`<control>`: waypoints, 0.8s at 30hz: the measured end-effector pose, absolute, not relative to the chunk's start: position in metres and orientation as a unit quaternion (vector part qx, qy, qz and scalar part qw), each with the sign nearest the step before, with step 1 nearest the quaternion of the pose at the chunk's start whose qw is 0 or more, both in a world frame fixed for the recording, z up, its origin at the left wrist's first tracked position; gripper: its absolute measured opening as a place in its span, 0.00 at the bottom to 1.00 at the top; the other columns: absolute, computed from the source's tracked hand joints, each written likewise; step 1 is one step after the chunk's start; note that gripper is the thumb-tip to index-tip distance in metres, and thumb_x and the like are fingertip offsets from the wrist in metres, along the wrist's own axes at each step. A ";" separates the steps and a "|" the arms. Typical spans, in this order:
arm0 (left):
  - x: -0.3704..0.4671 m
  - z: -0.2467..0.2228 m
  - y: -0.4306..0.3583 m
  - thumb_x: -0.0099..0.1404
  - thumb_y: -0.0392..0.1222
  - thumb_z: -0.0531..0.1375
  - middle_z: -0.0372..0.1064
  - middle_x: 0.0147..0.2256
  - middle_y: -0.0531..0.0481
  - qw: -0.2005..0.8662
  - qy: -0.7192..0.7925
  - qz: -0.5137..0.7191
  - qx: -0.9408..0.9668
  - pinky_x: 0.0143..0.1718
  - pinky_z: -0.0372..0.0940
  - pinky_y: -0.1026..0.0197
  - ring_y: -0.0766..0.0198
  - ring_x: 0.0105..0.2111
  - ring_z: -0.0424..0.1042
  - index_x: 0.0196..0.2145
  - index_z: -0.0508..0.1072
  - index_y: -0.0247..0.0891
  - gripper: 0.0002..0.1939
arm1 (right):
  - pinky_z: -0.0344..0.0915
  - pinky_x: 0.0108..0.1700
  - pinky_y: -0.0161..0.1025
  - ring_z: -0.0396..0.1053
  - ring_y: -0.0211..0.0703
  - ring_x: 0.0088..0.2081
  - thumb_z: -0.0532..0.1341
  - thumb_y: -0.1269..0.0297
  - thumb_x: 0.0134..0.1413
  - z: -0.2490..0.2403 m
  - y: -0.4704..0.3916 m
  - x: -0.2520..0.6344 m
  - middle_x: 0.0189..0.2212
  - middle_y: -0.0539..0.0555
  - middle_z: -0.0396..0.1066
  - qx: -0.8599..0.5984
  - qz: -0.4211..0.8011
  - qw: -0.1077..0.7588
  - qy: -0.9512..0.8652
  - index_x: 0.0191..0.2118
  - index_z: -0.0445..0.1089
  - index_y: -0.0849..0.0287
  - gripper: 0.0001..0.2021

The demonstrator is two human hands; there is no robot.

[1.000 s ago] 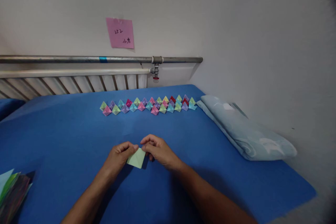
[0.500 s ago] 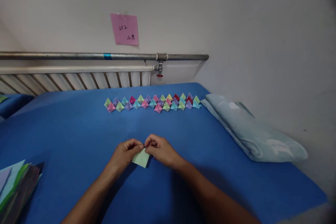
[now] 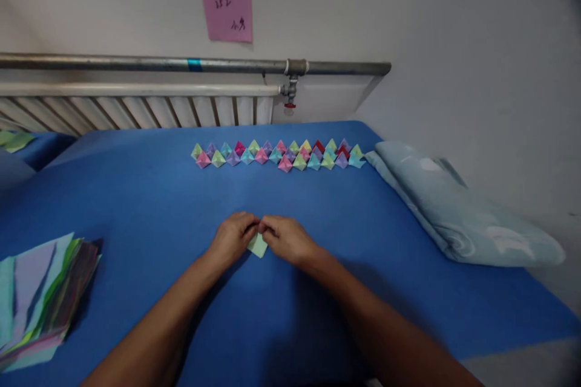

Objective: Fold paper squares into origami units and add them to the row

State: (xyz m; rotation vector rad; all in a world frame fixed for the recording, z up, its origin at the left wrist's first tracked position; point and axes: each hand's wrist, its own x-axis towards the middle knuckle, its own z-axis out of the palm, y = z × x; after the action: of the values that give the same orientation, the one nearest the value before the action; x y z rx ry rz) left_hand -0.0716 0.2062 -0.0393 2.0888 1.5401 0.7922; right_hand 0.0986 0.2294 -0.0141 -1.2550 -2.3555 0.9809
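A small pale green piece of folded paper is pinched between my two hands, just above the blue sheet. My left hand grips its upper left edge with curled fingers. Close against it, my right hand pinches the upper right side, and the fingertips of both hands nearly meet. My hands hide the upper part of the paper. Beyond them, several small folded paper pieces in pink, green, blue, purple, yellow and red stand in staggered rows.
A stack of coloured paper sheets lies at the left. On the right rests a folded light blue blanket against the wall. Behind the bed run a metal pipe and a white radiator. A pink note hangs above.
The view has tilted down and shifted left, showing more of the paper stack. My hands have drawn closer together over the green paper, covering more of it.
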 end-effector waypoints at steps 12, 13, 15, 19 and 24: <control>-0.072 -0.041 0.193 0.68 0.34 0.52 0.71 0.36 0.47 0.062 0.501 0.239 0.829 0.41 0.66 0.55 0.60 0.38 0.70 0.41 0.71 0.37 0.09 | 0.58 0.42 0.38 0.62 0.40 0.36 0.56 0.76 0.55 -0.011 0.230 0.105 0.34 0.55 0.68 -0.346 0.181 0.075 -0.918 0.34 0.73 0.60 0.09; -0.073 -0.040 0.189 0.68 0.33 0.51 0.72 0.37 0.47 0.063 0.496 0.235 0.833 0.41 0.66 0.55 0.59 0.38 0.71 0.43 0.71 0.37 0.10 | 0.58 0.43 0.38 0.63 0.40 0.36 0.56 0.76 0.55 -0.013 0.231 0.108 0.33 0.54 0.69 -0.325 0.185 0.079 -0.924 0.34 0.73 0.61 0.09; -0.076 -0.037 0.179 0.68 0.32 0.51 0.74 0.40 0.46 0.070 0.487 0.242 0.836 0.43 0.66 0.54 0.59 0.39 0.73 0.46 0.69 0.37 0.12 | 0.59 0.45 0.40 0.64 0.41 0.37 0.56 0.77 0.56 -0.016 0.233 0.114 0.34 0.54 0.71 -0.291 0.206 0.095 -0.930 0.38 0.73 0.60 0.10; -0.086 -0.030 0.168 0.65 0.32 0.54 0.73 0.47 0.45 0.117 0.454 0.258 0.845 0.49 0.63 0.52 0.59 0.46 0.72 0.49 0.67 0.39 0.16 | 0.60 0.47 0.43 0.66 0.43 0.41 0.57 0.77 0.53 -0.018 0.234 0.124 0.40 0.55 0.73 -0.253 0.248 0.129 -0.926 0.45 0.73 0.57 0.16; -0.089 -0.026 0.172 0.63 0.34 0.57 0.74 0.47 0.46 0.133 0.454 0.227 0.851 0.51 0.60 0.49 0.58 0.47 0.72 0.46 0.68 0.40 0.13 | 0.60 0.48 0.43 0.67 0.44 0.42 0.59 0.77 0.50 -0.017 0.237 0.128 0.41 0.55 0.74 -0.227 0.276 0.133 -0.924 0.46 0.72 0.58 0.17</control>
State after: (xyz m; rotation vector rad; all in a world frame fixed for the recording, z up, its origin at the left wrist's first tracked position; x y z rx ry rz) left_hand -0.0895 0.1720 -0.0259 2.4693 1.3162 0.6582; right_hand 0.1277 0.2370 -0.0166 -0.6593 -2.6801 0.8007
